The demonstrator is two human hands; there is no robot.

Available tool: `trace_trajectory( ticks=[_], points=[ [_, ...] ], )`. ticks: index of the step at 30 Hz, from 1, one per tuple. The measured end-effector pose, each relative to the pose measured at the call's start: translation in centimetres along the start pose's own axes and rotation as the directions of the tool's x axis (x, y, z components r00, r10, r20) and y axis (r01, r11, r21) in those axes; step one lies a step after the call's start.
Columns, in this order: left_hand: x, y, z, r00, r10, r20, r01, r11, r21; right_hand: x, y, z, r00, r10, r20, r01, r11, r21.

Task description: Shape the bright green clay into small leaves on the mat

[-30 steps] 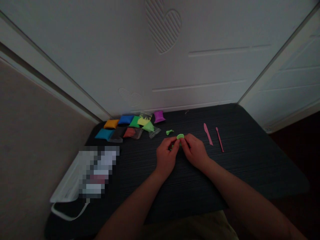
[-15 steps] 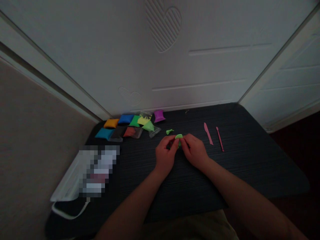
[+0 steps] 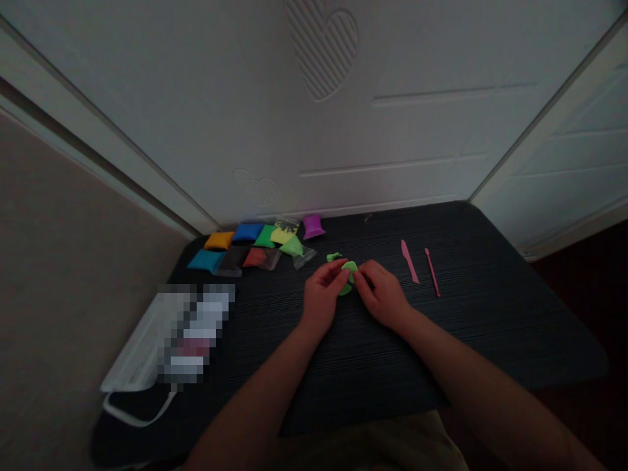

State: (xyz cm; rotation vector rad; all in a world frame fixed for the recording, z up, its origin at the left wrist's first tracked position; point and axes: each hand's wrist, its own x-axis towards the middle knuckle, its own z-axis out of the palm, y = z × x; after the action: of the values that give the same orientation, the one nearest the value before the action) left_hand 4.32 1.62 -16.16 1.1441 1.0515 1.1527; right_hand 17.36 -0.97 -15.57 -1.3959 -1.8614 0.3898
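Between the fingertips of both hands is a small, flattened piece of light green modelling clay (image 3: 350,267). My left hand (image 3: 321,292) pinches its left side between thumb and fingers. From the other side, my right hand (image 3: 383,292) grips it with thumb and forefinger. Another green clay piece (image 3: 345,289) shows just below the held one, by my left thumb; whether it touches the table is hard to tell. A small green clay scrap (image 3: 333,257) lies on the dark table (image 3: 373,366) beyond my left fingers.
Several coloured clay packets (image 3: 248,233) lie at the back left. Right of my hands are a pink plastic knife (image 3: 409,261) and a thin pink tool (image 3: 432,271). A white face mask (image 3: 135,347) lies front left, beside a blurred-out item (image 3: 199,333). A white panel (image 3: 392,131) rises behind.
The held clay has tilted so more of its flat face shows, and my fingers have shifted around it. The green piece beneath is now more visible. The packets and tools stay put.
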Motion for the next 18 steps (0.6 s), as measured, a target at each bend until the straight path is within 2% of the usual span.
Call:
trace_trajectory(
  ticks=[4,10,18],
  points=[
    [0.03,0.17,-0.38,1.0,0.021,0.007,-0.021,0.994,0.107,-0.02,0.15,0.03,0.999,0.004,0.042,-0.004,1.0,0.012],
    [0.13,0.25,-0.4,0.998,0.031,-0.052,-0.024,0.99,0.138,-0.04,-0.03,-0.01,0.999,0.037,0.021,-0.038,0.998,0.058],
    [0.26,-0.38,-0.19,1.0,0.005,0.01,-0.005,1.0,0.014,0.09,0.5,0.41,0.998,0.061,-0.024,-0.059,0.997,0.054]
  ],
)
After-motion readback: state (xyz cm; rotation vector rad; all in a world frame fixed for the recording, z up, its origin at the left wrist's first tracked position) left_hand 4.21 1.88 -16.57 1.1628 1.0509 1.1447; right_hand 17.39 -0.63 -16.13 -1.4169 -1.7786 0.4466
